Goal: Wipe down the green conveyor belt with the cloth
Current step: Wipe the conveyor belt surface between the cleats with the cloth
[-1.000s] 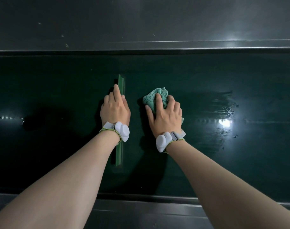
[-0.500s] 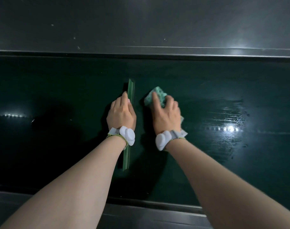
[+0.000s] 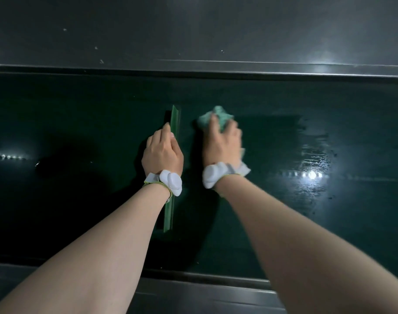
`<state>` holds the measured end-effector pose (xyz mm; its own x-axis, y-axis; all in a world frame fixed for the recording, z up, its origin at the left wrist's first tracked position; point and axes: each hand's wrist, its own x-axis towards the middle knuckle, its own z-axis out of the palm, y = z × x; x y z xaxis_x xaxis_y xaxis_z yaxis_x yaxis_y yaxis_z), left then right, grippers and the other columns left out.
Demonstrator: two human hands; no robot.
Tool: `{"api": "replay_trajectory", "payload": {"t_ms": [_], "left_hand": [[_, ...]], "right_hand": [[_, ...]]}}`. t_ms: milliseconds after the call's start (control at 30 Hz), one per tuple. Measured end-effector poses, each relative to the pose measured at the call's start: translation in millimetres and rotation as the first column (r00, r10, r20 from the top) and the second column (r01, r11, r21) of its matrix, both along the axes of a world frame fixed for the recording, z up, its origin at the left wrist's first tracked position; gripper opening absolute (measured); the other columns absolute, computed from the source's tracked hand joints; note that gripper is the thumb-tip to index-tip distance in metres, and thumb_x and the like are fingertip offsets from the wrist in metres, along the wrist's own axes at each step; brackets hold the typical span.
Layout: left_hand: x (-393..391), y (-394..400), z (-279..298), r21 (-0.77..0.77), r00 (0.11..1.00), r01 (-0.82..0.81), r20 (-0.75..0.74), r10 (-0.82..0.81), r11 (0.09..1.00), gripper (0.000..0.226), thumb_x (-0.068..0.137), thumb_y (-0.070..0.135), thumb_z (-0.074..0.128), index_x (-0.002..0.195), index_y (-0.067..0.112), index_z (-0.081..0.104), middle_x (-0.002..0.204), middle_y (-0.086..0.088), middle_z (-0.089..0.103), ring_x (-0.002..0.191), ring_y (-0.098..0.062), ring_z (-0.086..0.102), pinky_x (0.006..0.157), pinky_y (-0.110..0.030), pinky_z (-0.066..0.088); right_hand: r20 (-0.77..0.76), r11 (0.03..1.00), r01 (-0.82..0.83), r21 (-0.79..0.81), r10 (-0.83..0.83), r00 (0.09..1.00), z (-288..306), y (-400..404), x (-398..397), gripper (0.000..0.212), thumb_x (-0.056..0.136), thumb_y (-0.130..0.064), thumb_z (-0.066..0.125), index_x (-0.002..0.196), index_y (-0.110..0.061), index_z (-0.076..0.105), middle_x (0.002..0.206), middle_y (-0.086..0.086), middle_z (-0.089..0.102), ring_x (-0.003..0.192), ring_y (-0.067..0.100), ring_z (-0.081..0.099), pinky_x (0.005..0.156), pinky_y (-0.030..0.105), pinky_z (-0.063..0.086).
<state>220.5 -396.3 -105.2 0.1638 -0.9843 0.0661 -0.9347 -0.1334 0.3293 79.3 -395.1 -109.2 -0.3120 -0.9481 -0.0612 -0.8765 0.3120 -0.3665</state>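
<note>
The cloth (image 3: pixel 216 118), a crumpled teal wad, lies on the green conveyor belt (image 3: pixel 80 123) just right of the raised green cleat (image 3: pixel 174 125), a narrow rib whose long axis runs across the belt, from the near edge toward the far rail. The right hand (image 3: pixel 223 143) lies on top of the cloth, fingers straight and close together, pressing it flat against the belt; the blur there makes the thumb hard to read. The cloth bunches out ahead of the fingertips and a scrap shows by the wrist. The left hand (image 3: pixel 162 152) rests against the cleat, fingers together along its left face, seemingly bracing it. A wet, streaked sheen (image 3: pixel 311 155) spreads to the right of the cloth, while the belt left of the cleat looks dry. The strip beside the cleat seems next, stroked along the rib.
</note>
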Motion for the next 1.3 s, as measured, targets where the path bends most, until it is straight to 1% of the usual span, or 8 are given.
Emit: {"api": "replay_trajectory", "payload": {"t_ms": [100,233,433,600,800,967,1200,1300], "left_hand": [[-3.6,1.3,1.0,0.007,1.0,-0.023,-0.006,0.023,1.0,0.04,0.105,0.025,0.04,0.138,0.016,0.06,0.123,-0.002,0.069,0.11,-0.027,0.061,0.073,-0.04,0.051],[-5.1,2.6,5.0,0.049,1.0,-0.024,0.011,0.023,0.999,0.041,0.106,0.027,0.037,0.141,0.018,0.057,0.126,0.0,0.066,0.113,-0.025,0.06,0.071,-0.041,0.053],[-6.8,1.9,6.7,0.08,0.999,-0.05,0.022,0.049,0.996,0.041,0.107,0.027,0.035,0.143,0.019,0.054,0.127,0.001,0.065,0.116,-0.025,0.058,0.068,-0.042,0.054],[-5.0,-3.2,6.5,0.082,0.998,-0.048,0.045,0.045,0.996,0.042,0.107,0.028,0.035,0.144,0.018,0.053,0.125,0.001,0.066,0.116,-0.024,0.059,0.066,-0.041,0.054],[-5.7,-4.8,7.3,0.105,0.999,-0.016,0.053,0.01,0.994,0.047,0.105,0.031,0.033,0.145,0.015,0.053,0.127,-0.005,0.066,0.118,-0.029,0.059,0.079,-0.042,0.052],[-6.6,-1.0,7.0,0.08,0.998,-0.008,0.06,0.003,0.997,0.043,0.106,0.027,0.037,0.141,0.013,0.057,0.124,-0.005,0.068,0.114,-0.028,0.061,0.07,-0.041,0.053],[-7.1,-2.5,7.6,0.06,0.998,-0.012,0.064,0.008,0.998,0.039,0.107,0.023,0.041,0.141,0.015,0.055,0.121,-0.002,0.068,0.112,-0.025,0.061,0.061,-0.039,0.056],[-7.3,-2.6,6.6,0.058,0.996,-0.003,0.087,-0.002,0.998,0.039,0.106,0.023,0.041,0.141,0.014,0.055,0.12,-0.003,0.068,0.111,-0.026,0.062,0.061,-0.039,0.056]], "right_hand": [[0.035,0.996,-0.083,-0.017,0.083,0.996,5.7,0.2,33.2,0.057,0.091,-0.016,0.058,0.147,-0.017,0.049,0.122,0.022,0.05,0.087,0.036,0.049,0.072,0.044,0.045],[-0.041,0.974,-0.225,-0.003,0.224,0.974,6.1,1.7,-15.9,0.061,0.095,-0.016,0.053,0.155,-0.021,0.04,0.128,0.022,0.049,0.095,0.039,0.051,0.078,0.046,0.045],[-0.061,0.986,0.168,-0.003,-0.168,0.984,6.0,17.9,-159.8,0.053,0.103,-0.031,0.052,0.154,-0.032,0.035,0.137,0.021,0.039,0.111,0.044,0.046,0.089,0.049,0.046],[-0.065,0.934,0.357,0.016,-0.356,0.932,3.4,-1.1,-140.7,0.053,0.103,-0.025,0.045,0.155,-0.024,0.034,0.138,0.022,0.038,0.111,0.044,0.046,0.089,0.054,0.049],[0.123,0.99,-0.112,0.088,0.101,0.987,9.0,-32.3,32.3,0.062,0.099,-0.029,0.049,0.158,-0.018,0.03,0.139,0.02,0.036,0.104,0.039,0.046,0.085,0.046,0.047],[0.068,0.964,-0.258,0.069,0.254,0.965,9.4,-35.3,16.0,0.061,0.101,-0.026,0.048,0.159,-0.02,0.029,0.135,0.018,0.04,0.101,0.037,0.049,0.08,0.044,0.045],[-0.011,0.962,0.266,0.058,-0.266,0.964,2.1,-37.9,-142.0,0.055,0.101,-0.03,0.05,0.153,-0.031,0.033,0.137,0.016,0.036,0.111,0.042,0.049,0.087,0.05,0.05],[-0.074,0.93,0.361,0.075,-0.355,0.932,1.8,-41.0,-129.6,0.056,0.1,-0.02,0.05,0.154,-0.023,0.035,0.136,0.019,0.038,0.108,0.041,0.05,0.085,0.05,0.052]]}}
